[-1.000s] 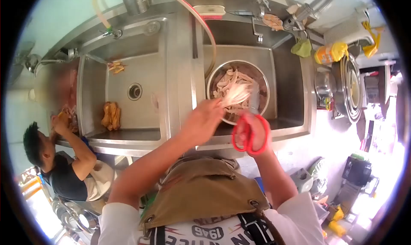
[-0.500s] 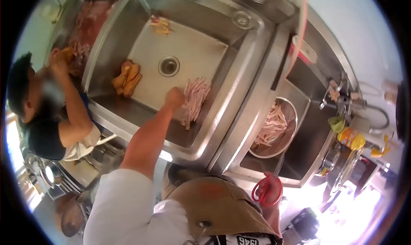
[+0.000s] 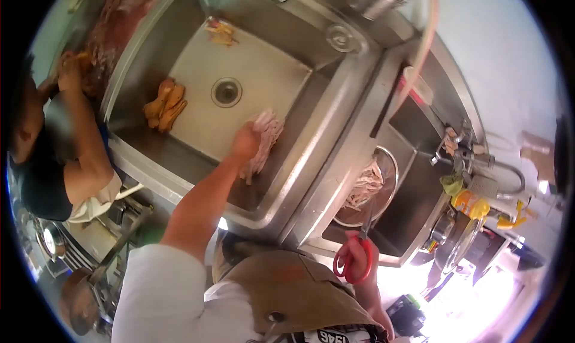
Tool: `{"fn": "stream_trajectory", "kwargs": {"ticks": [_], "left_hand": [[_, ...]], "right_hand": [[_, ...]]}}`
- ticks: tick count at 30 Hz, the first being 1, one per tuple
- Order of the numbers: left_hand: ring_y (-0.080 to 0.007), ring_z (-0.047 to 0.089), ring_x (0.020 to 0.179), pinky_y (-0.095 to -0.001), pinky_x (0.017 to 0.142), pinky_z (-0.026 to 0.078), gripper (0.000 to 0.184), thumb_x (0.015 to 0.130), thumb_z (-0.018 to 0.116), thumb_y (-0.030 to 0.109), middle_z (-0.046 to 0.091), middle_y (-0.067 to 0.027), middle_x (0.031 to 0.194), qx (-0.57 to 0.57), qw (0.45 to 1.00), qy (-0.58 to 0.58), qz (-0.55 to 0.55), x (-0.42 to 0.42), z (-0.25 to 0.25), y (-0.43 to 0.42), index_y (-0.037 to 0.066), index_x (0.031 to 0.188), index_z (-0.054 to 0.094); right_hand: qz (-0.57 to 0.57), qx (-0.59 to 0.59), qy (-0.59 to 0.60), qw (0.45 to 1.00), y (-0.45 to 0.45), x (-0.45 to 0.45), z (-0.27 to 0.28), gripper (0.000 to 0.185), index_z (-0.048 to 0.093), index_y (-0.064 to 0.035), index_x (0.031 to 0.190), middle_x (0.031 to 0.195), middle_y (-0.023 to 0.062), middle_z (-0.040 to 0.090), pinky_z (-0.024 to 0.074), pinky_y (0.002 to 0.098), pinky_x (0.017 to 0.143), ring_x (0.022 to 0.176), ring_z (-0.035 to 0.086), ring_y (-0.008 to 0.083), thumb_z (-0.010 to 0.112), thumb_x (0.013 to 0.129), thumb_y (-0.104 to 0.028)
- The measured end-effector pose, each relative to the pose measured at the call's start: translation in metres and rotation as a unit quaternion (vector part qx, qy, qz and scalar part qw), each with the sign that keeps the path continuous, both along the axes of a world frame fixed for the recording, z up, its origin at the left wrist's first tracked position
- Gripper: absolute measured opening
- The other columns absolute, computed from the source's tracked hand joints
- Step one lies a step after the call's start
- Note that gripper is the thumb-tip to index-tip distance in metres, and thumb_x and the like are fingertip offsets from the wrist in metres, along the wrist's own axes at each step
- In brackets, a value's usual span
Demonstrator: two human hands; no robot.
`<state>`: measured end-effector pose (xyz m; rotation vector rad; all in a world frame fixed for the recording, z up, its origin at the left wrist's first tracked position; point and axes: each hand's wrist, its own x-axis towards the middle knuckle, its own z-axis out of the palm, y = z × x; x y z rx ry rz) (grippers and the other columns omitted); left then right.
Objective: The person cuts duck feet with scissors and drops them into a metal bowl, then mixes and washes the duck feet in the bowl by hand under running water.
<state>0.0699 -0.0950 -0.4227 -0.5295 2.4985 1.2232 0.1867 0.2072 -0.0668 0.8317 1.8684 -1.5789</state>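
Apparently, things stand partway: right of the drain point(image 3: 226, 92), pale strips point(image 3: 268, 140) lie against the left hand point(image 3: 245, 143), its grip unclear; farther right, a bowl point(image 3: 396, 176) holds more strips point(image 3: 366, 187); lower right, the right hand point(image 3: 358, 256) grips red-handled scissors point(image 3: 366, 265).

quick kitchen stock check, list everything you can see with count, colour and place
large basin: one, steel, centre
drain: one, dark, its floor
orange-brown pieces: a few, its left side
yellow-red pieces: several, its far side
pale strips: one pile, pinkish, its near right
smaller basin: one, steel, right
bowl: one, silver, inside smaller basin
pale pieces: many, pinkish, in bowl
hose: one, pinkish, upper right
scissors: one, red handles, right hand
co-worker: one, black top, left
background clutter: too blurred to count
apron: one, brown, worn
left hand: one, bare, at pale strips
right hand: one, bare, holding scissors
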Motion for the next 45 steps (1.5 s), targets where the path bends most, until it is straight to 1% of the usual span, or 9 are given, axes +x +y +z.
{"fn": "stream_trajectory", "kwargs": {"ticks": [7, 10, 12, 19, 29, 36, 38, 42, 45], "left_hand": [[-0.0143, 0.053, 0.064, -0.0313, 0.056, 0.046, 0.026, 0.089, 0.057, 0.017, 0.055, -0.0045, 0.079, 0.421, 0.879, -0.028, 0.221, 0.007, 0.221, 0.005, 0.003, 0.111, 0.057], [-0.014, 0.051, 0.059, -0.0304, 0.049, 0.041, 0.027, 0.088, 0.06, 0.017, 0.055, -0.0054, 0.078, 0.401, 0.898, -0.04, 0.173, 0.024, 0.233, 0.005, 0.003, 0.11, 0.056], [-0.014, 0.049, 0.056, -0.0305, 0.047, 0.039, 0.029, 0.087, 0.063, 0.019, 0.055, -0.005, 0.076, 0.25, 0.965, -0.003, 0.084, 0.038, 0.251, 0.019, 0.003, 0.111, 0.056], [-0.0105, 0.051, 0.067, -0.0297, 0.059, 0.042, 0.023, 0.086, 0.065, 0.021, 0.057, -0.0027, 0.074, 0.168, 0.974, -0.058, -0.14, 0.092, 0.368, 0.066, 0.0, 0.097, 0.061], [-0.0082, 0.044, 0.067, -0.03, 0.058, 0.039, 0.033, 0.098, 0.058, 0.028, 0.049, 0.0011, 0.068, 0.149, 0.978, -0.038, -0.141, 0.128, 0.409, 0.053, -0.001, 0.083, 0.059], [-0.0091, 0.04, 0.064, -0.0319, 0.056, 0.038, 0.037, 0.096, 0.058, 0.031, 0.043, -0.0024, 0.064, 0.133, 0.982, -0.003, -0.136, 0.131, 0.417, 0.052, -0.002, 0.079, 0.057], [-0.0109, 0.041, 0.062, -0.0332, 0.056, 0.039, 0.037, 0.096, 0.058, 0.032, 0.044, -0.0064, 0.063, 0.103, 0.987, -0.014, -0.126, 0.13, 0.421, 0.052, -0.002, 0.08, 0.057], [-0.0261, 0.048, 0.059, -0.0396, 0.059, 0.042, 0.038, 0.095, 0.057, 0.032, 0.052, -0.0189, 0.066, 0.022, 0.972, 0.069, -0.225, 0.13, 0.397, 0.051, -0.003, 0.08, 0.058], [-0.0376, 0.051, 0.062, -0.0431, 0.061, 0.043, 0.037, 0.095, 0.056, 0.03, 0.055, -0.0242, 0.069, 0.025, 0.965, 0.093, -0.245, 0.126, 0.409, 0.06, -0.003, 0.08, 0.058]], "right_hand": [[0.113, -0.096, 0.076, 0.986, 0.007, 0.017, 0.005, 0.031, 0.052, 0.0043, 0.12, 0.076, 0.0071, 0.061, 0.0457, 0.0245, 0.056, 0.062, 0.058, 0.0112, 0.058, 0.097, -0.015], [0.123, -0.173, 0.062, 0.975, 0.003, 0.02, 0.01, 0.036, 0.053, 0.0031, 0.121, 0.079, 0.0055, 0.062, 0.0468, 0.0238, 0.058, 0.066, 0.057, 0.009, 0.063, 0.095, -0.019], [0.143, -0.185, 0.066, 0.97, 0.0, 0.018, 0.012, 0.037, 0.053, 0.003, 0.121, 0.079, 0.005, 0.062, 0.0473, 0.0241, 0.059, 0.066, 0.057, 0.0089, 0.064, 0.095, -0.02], [0.144, -0.121, 0.244, 0.951, -0.04, -0.036, -0.019, 0.036, 0.051, 0.0026, 0.116, 0.073, 0.005, 0.059, 0.043, 0.0261, 0.045, 0.052, 0.055, 0.0109, 0.068, 0.091, -0.019], [-0.035, -0.419, 0.094, 0.903, -0.063, -0.046, 0.008, 0.032, 0.05, -0.0006, 0.116, 0.088, 0.0115, 0.064, 0.0471, 0.0315, 0.067, 0.077, 0.062, 0.0188, 0.062, 0.089, -0.014], [0.062, -0.387, 0.097, 0.915, -0.018, -0.037, 0.031, 0.035, 0.051, 0.0019, 0.117, 0.082, 0.0112, 0.063, 0.0447, 0.0313, 0.061, 0.066, 0.058, 0.0198, 0.059, 0.094, -0.023], [0.192, -0.328, 0.127, 0.916, 0.009, -0.019, 0.054, 0.035, 0.053, 0.0024, 0.118, 0.081, 0.008, 0.062, 0.0465, 0.0295, 0.06, 0.064, 0.058, 0.0159, 0.061, 0.095, -0.023], [0.425, -0.23, -0.027, 0.875, 0.028, -0.001, 0.098, 0.041, 0.052, 0.0034, 0.123, 0.085, 0.0043, 0.061, 0.0482, 0.0268, 0.061, 0.067, 0.057, 0.0107, 0.059, 0.096, -0.026], [0.44, -0.215, -0.062, 0.869, 0.03, 0.001, 0.101, 0.043, 0.052, 0.0033, 0.124, 0.087, 0.0029, 0.062, 0.0488, 0.0256, 0.062, 0.07, 0.057, 0.0093, 0.058, 0.096, -0.028]]}}
